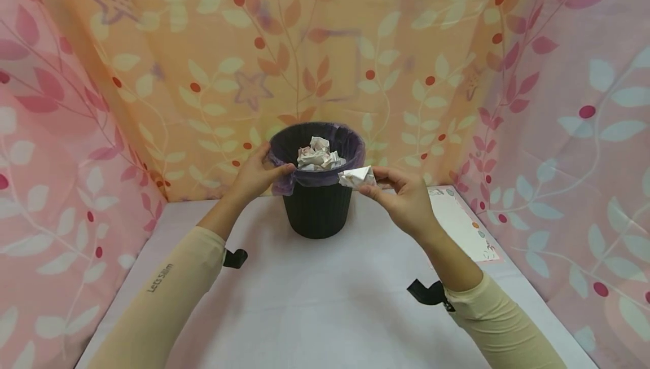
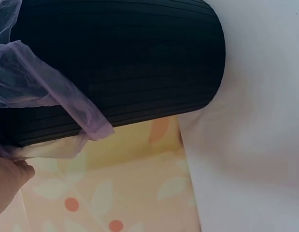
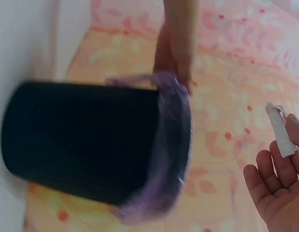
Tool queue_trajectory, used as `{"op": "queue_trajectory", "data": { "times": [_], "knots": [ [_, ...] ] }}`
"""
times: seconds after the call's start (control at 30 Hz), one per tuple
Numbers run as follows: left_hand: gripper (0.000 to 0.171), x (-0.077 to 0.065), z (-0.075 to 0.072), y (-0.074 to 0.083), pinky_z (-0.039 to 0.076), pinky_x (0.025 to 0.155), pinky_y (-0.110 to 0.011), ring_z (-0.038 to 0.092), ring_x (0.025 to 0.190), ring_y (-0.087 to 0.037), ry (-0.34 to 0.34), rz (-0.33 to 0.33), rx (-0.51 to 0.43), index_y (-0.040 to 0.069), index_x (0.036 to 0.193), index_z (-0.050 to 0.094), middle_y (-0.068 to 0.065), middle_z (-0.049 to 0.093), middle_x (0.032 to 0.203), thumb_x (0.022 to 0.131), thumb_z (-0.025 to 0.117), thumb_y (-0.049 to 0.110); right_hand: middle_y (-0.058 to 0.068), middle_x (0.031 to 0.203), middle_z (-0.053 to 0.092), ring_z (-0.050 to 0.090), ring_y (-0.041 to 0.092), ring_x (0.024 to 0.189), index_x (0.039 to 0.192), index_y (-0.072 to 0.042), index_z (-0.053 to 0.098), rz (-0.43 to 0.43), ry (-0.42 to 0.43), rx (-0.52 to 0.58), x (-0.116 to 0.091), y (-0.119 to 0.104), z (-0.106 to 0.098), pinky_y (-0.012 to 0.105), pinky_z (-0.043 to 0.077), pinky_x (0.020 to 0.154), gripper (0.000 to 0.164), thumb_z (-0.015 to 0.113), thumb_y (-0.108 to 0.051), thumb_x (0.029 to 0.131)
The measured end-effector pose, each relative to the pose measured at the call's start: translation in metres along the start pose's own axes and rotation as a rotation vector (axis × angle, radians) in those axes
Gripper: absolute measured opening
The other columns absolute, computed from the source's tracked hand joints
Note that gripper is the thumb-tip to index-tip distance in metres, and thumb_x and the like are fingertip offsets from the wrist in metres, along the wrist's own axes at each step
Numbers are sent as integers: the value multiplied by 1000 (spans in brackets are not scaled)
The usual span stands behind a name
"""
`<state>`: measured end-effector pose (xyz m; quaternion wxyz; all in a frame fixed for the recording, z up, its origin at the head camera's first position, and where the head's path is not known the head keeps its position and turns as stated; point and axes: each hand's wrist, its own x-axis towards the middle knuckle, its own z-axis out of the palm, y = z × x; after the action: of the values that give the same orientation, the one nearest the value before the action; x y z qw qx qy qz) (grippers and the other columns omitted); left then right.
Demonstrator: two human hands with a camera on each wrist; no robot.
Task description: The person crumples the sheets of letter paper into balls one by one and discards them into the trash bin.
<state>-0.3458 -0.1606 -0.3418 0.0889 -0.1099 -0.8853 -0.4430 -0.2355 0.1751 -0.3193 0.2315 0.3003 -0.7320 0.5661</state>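
A black ribbed trash bin [image 1: 317, 214] stands upright on the table, lined with a purple plastic bag [image 1: 357, 142] folded over its rim. Crumpled white paper [image 1: 320, 157] fills the bin up to near the rim. At the bin's left side my left hand [image 1: 255, 176] grips the rim through the liner, thumb in front. Between thumb and fingers, my right hand [image 1: 408, 202] pinches a crumpled piece of paper [image 1: 357, 178] just in front of the right rim. In the right wrist view, the held paper [image 3: 281, 130] looks folded and narrow, clear of the bin.
A white sheet with a decorated pink border [image 1: 462, 225] lies on the right of the white-covered table [image 1: 304, 312]. Patterned cloth [image 1: 213, 64] hangs behind the bin and along both sides. Black straps [image 1: 429, 293] show at both sleeves.
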Motion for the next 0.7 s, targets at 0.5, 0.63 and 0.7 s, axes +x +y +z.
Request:
{"op": "queue_trajectory", "data": {
  "times": [0.5,0.63,0.7],
  "knots": [
    [97,2,-3,3,26,123,-57,34,150,-34,7,43,14,19,159,38,-11,40,162,82,79,62,13,99,76,68,15,80,113,-4,78,127,-175,-345,125,-12,-30,18,55,69,30,84,-17,87],
    [92,1,-2,4,27,122,-56,37,148,-34,-2,41,-3,19,158,39,-13,43,159,85,80,54,14,105,76,69,16,86,118,-4,76,170,-216,-404,149,-8,-29,19,52,71,34,82,-21,90],
    [89,0,-2,5,28,122,-56,39,147,-34,-7,42,-12,19,157,40,-14,45,158,85,81,51,14,110,75,68,17,91,122,-5,74,188,-240,-427,160,-5,-29,19,52,73,36,80,-22,91]
  ]
}}
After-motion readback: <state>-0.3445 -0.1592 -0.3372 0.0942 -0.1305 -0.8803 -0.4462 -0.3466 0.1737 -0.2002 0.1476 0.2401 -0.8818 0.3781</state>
